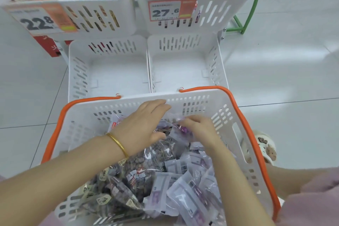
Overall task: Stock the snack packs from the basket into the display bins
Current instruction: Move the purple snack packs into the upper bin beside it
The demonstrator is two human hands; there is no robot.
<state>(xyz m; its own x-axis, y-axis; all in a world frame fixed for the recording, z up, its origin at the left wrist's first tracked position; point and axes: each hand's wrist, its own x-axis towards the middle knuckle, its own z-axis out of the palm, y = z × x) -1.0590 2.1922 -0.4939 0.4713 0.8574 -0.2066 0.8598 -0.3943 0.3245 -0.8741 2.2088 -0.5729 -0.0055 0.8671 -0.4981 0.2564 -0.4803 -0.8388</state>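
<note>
Snack packs [165, 180] heaped in basket [82, 128]; lower bins [117, 73] just beyond hold none yet. Right hand [200, 128] pinches purple pack [178, 133] at heap's far edge. Left hand [145, 124], fingers straight, rests on neighbouring packs, likely steadying them for the lift.

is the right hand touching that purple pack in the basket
Touching. The head view shows the right hand pinching the purple pack with curled fingers, inside the basket.
</note>
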